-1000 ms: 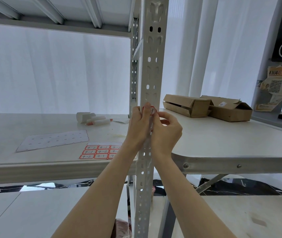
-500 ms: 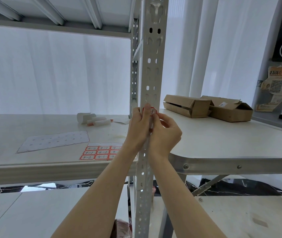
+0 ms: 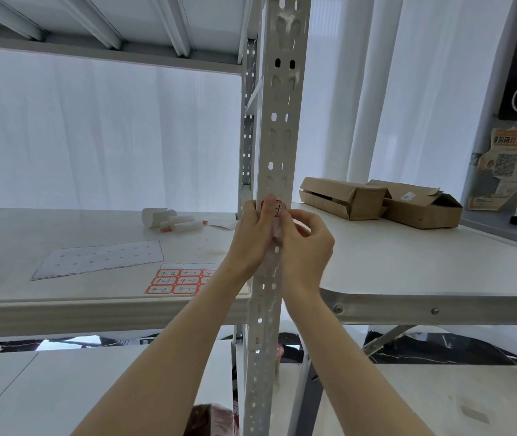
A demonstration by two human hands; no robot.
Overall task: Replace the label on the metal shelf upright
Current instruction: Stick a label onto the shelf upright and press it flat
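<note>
Red-edged label [image 3: 277,209] on upright [image 3: 277,136], under left hand [image 3: 252,237] fingertips.

bare forearms, no sleeves, with the left hand [image 3: 252,237] and right hand [image 3: 305,247] ungloved.

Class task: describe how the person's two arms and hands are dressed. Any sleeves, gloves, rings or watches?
Both forearms are bare as far as the frame shows, with no sleeves in view. The left hand and right hand wear no gloves, and no ring, watch or bracelet shows.
</note>
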